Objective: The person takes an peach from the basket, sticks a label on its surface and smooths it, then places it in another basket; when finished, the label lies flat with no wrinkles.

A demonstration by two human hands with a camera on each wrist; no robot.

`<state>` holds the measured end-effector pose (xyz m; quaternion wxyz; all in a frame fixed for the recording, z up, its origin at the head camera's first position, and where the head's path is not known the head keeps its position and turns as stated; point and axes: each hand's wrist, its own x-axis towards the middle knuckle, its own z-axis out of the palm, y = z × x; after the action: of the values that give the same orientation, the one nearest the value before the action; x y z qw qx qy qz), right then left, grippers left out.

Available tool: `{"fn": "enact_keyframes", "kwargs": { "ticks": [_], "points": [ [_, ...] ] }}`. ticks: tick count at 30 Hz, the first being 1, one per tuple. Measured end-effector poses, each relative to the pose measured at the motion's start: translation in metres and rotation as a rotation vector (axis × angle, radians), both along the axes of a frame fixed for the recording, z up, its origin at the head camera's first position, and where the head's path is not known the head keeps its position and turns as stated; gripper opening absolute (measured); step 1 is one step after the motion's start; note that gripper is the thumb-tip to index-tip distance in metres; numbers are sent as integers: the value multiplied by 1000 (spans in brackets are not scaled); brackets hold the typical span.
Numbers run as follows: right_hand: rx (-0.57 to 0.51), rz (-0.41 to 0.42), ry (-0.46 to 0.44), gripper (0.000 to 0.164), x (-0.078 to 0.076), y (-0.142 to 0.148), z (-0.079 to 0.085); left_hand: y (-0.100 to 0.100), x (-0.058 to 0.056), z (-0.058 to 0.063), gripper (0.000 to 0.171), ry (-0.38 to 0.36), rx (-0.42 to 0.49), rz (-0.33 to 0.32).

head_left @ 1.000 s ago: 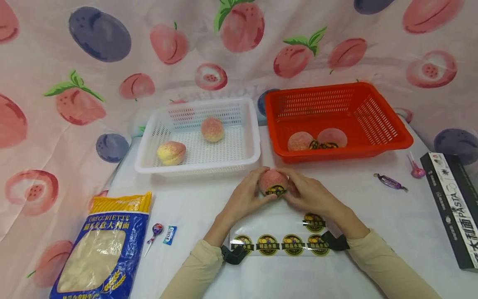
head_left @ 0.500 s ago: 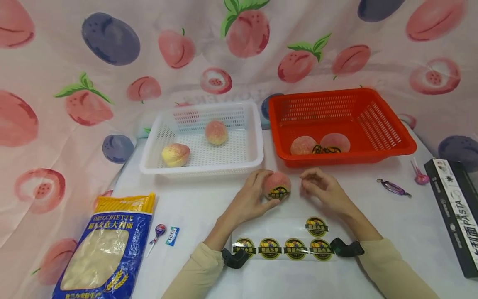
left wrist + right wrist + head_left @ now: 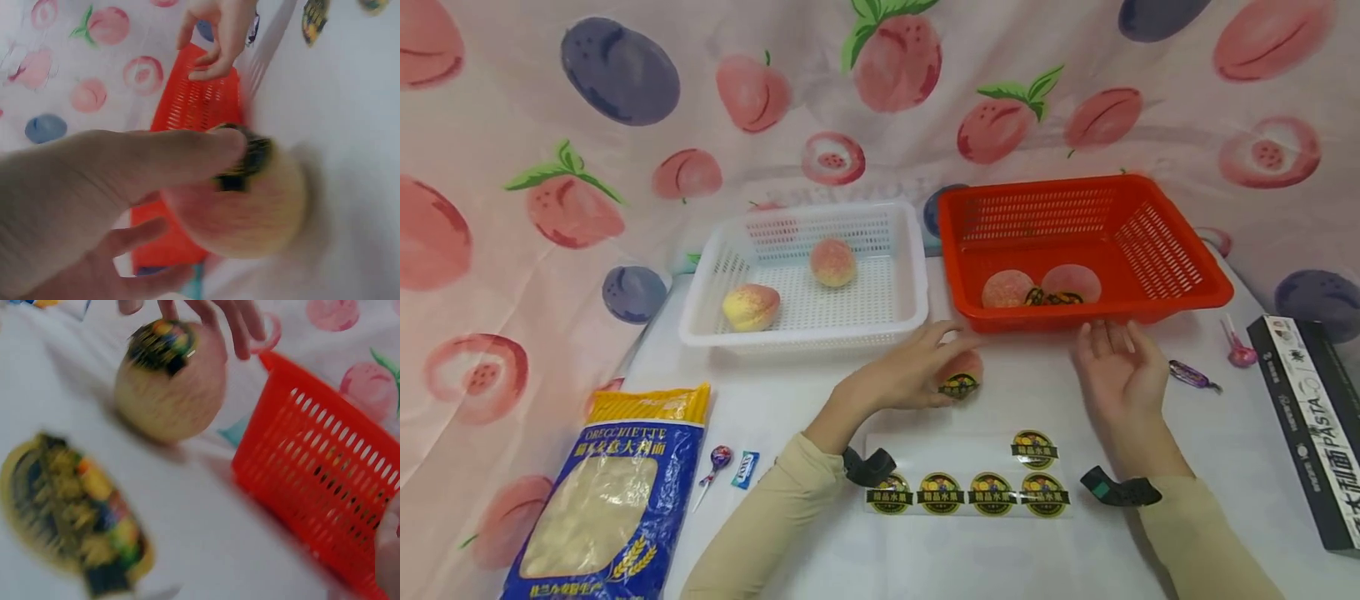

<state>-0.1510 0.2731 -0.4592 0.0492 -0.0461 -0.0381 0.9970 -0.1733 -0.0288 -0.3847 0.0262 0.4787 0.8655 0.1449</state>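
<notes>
A pink-yellow peach (image 3: 967, 367) bearing a round black-and-gold sticker (image 3: 958, 385) rests on the white table, in front of the gap between the baskets. My left hand (image 3: 917, 364) arches over its left side with spread fingers. In the right wrist view, the left fingers (image 3: 234, 322) reach behind the peach, and the thumb appears apart from it. My right hand (image 3: 1122, 367) holds nothing; it lies palm up by the front of the red basket (image 3: 1150, 310). A clear sheet (image 3: 917, 454) with several matching stickers lies before the hands.
Two stickered peaches (image 3: 1009, 288) sit in the red basket. A white basket (image 3: 805, 335) holds two plain ones. On the left are a pasta bag (image 3: 602, 500), a lollipop (image 3: 721, 457) and a small candy (image 3: 745, 470); on the right, a wrapped candy (image 3: 1193, 376) and a pasta box (image 3: 1311, 425).
My right hand has left the peach, moved right and turned palm up. The left hand has shifted from cupping the peach's side to arching over it. The peach stays in place.
</notes>
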Motion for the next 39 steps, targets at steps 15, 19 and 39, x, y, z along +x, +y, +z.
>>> {"fn": "enact_keyframes", "kwargs": {
  "ticks": [15, 19, 39],
  "points": [
    [51, -92, -42, 41, -6, -3, 27, 32, -31, 12, 60, -258, -422, -213],
    [108, -125, -51, 41, -6, -2, 27, 34, -32, 12, 61, -268, -433, -203],
    [185, -188, -85, 31, -10, -1, 23, 39, -39, 22, 56, -237, -360, -275]
  ]
}}
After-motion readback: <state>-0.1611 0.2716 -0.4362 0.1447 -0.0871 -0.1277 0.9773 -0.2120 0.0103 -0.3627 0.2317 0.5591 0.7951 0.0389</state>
